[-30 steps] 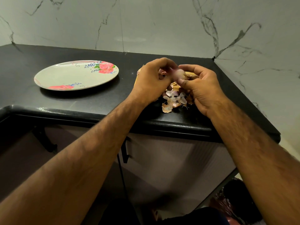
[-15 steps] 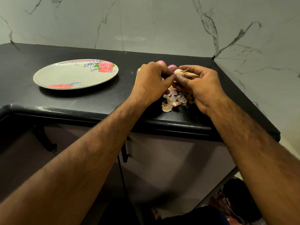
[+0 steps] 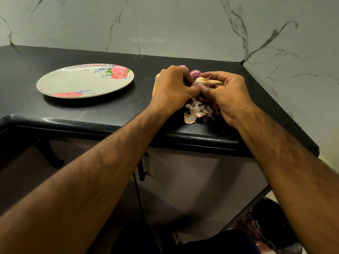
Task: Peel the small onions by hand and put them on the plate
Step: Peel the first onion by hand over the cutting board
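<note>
A small pale onion (image 3: 201,80) with a dry tuft sits between both hands above the counter. My right hand (image 3: 229,96) curls its fingers round it, and my left hand (image 3: 174,88) pinches at it with thumb and fingertips, the two thumbs meeting. Two pink unpeeled onions (image 3: 194,73) peek out behind the hands. A small heap of torn onion skins (image 3: 196,111) lies on the counter under the hands. The flowered plate (image 3: 84,81) stands to the left with nothing on it.
The black counter (image 3: 110,110) ends in a rounded front edge close below the skins and cuts off diagonally at the right. A marble wall rises behind. A yellowish thing (image 3: 155,85) shows past my left hand.
Both hands have sunk a little toward the counter, uncovering the pink onions behind. The pale onion has turned in the fingers, and the thumbs have closed together on it.
</note>
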